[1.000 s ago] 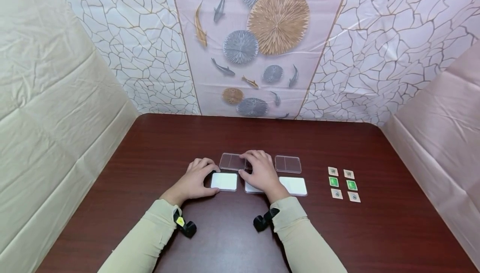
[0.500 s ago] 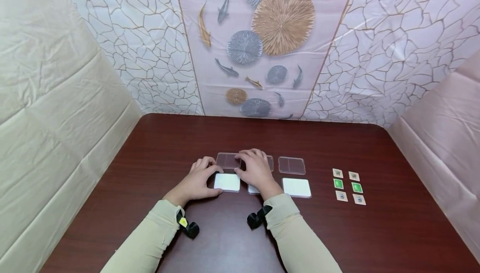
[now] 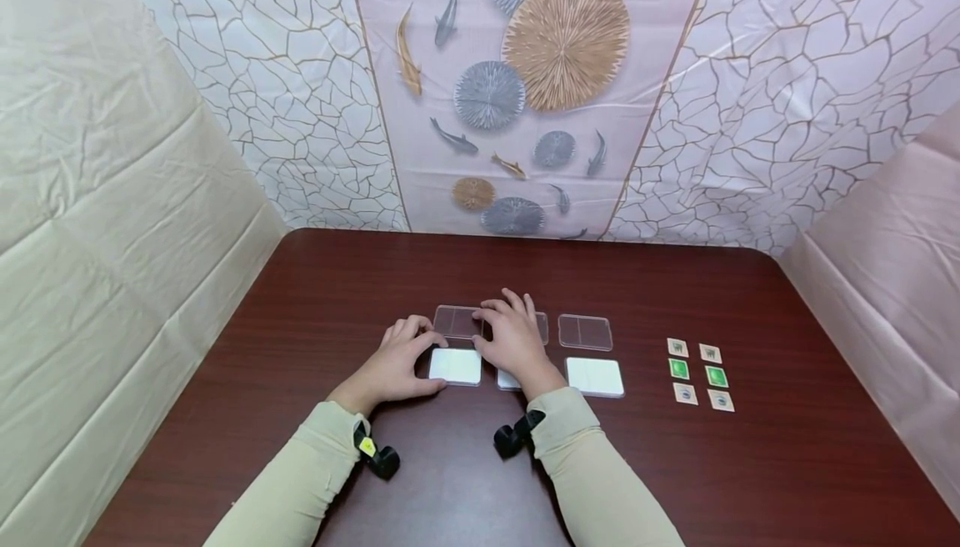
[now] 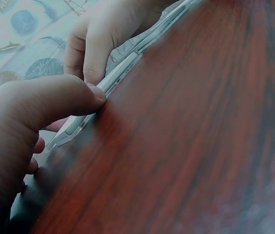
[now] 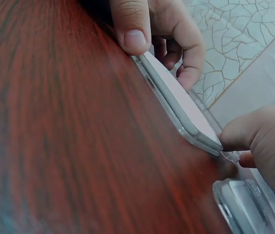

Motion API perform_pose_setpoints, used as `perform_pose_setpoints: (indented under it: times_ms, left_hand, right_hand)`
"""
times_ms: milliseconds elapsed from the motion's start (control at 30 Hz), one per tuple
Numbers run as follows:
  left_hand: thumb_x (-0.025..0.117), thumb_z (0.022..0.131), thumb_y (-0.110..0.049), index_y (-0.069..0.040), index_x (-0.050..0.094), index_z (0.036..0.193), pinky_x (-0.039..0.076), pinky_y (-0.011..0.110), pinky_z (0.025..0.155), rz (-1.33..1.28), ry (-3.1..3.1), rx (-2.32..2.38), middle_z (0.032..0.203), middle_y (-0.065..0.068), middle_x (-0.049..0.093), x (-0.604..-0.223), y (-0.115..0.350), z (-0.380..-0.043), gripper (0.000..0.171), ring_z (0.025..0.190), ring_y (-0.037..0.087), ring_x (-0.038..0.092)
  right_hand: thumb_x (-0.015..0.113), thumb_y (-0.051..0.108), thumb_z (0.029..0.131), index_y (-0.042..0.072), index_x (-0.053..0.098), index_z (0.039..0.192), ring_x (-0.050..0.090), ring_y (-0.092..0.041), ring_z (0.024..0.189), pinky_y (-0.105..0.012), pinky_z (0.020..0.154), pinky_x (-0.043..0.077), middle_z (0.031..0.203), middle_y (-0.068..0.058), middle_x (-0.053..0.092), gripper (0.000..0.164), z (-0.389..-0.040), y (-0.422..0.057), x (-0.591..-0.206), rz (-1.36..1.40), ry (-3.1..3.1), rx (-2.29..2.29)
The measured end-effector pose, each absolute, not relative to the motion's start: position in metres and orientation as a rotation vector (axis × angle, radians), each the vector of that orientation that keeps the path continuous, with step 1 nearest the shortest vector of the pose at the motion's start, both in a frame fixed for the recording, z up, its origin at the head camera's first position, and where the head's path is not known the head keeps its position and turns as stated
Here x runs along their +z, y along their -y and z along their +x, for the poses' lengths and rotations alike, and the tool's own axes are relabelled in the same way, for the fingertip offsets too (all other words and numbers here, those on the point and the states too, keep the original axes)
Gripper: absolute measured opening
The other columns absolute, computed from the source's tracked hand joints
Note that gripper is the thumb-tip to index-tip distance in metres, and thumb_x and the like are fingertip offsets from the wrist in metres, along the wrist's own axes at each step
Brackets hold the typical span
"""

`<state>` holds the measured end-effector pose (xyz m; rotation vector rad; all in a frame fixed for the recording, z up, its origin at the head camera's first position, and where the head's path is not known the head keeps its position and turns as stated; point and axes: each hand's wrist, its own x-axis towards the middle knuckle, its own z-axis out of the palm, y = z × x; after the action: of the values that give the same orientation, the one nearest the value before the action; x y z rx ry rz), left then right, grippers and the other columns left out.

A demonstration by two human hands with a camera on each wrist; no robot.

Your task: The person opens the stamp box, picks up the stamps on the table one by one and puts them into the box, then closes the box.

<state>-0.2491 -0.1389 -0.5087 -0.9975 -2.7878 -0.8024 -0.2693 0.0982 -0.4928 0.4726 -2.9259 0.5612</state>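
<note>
In the head view, a clear plastic case [image 3: 455,367] filled with flat white contents lies at the left of a row, its clear lid panel [image 3: 452,322] laid back behind it. My left hand [image 3: 399,363] grips this case from the left, thumb on the near edge and index finger at the far edge. My right hand [image 3: 513,345] is at the case's right side, thumb and index finger bent around its lid's right edge, other fingers lifted. The left wrist view shows the left thumb [image 4: 96,97] pressing the case's side. In the right wrist view, the right thumb [image 5: 237,134] touches its corner.
A middle case [image 3: 507,380] lies partly under my right wrist; a third case [image 3: 594,377] is right of it with a clear panel [image 3: 585,332] behind. Several small square tiles, including a green one [image 3: 678,368], lie further right on the dark red table [image 3: 450,272].
My right hand has shifted slightly left toward the left case, and some of its fingers have straightened upward. The left hand keeps its grip. The view has turned slightly left.
</note>
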Motion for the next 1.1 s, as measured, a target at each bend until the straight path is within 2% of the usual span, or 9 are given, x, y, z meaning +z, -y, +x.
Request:
perform_pose_setpoints:
  times_ms: [267,433,700,1100]
  left_hand:
    - [0.081,0.076,-0.043,-0.021,0.064,0.118,0.031,0.050,0.098,-0.990,2.796,-0.808,0.125,0.006,0.045,-0.511,0.139,-0.249,0.050,0.108,0.026,0.040]
    - [0.082,0.076,-0.044,-0.022,0.064,0.119,0.031,0.046,0.094,-0.977,2.789,-0.813,0.126,0.006,0.040,-0.512,0.140,-0.250,0.051,0.108,0.026,0.039]
    - [0.082,0.076,-0.040,-0.020,0.064,0.120,0.032,0.046,0.093,-0.985,2.789,-0.815,0.125,0.006,0.042,-0.510,0.139,-0.251,0.052,0.107,0.026,0.038]
    - [0.080,0.078,-0.042,-0.019,0.065,0.123,0.032,0.046,0.094,-0.979,2.772,-0.817,0.123,0.005,0.043,-0.512,0.139,-0.247,0.053,0.105,0.026,0.039]
  right_hand:
    - [0.072,0.033,0.091,0.022,0.070,0.126,0.029,-0.034,0.148,-0.058,0.121,0.008,0.139,-0.003,0.060,0.037,-0.271,-0.103,-0.494,0.495,2.876,0.629]
    - [0.070,0.030,0.090,0.019,0.066,0.132,0.034,-0.035,0.146,-0.059,0.119,0.014,0.137,-0.005,0.062,0.044,-0.275,-0.121,-0.490,0.491,2.727,0.714]
    - [0.065,0.021,0.091,0.011,0.069,0.125,0.043,-0.037,0.138,-0.060,0.116,0.021,0.129,-0.013,0.067,0.035,-0.270,-0.202,-0.480,0.270,2.612,0.791]
    - [0.059,0.021,0.097,0.005,0.065,0.127,0.041,-0.048,0.130,-0.065,0.109,0.022,0.130,-0.026,0.061,0.034,-0.231,-0.321,-0.486,-0.046,2.669,0.673]
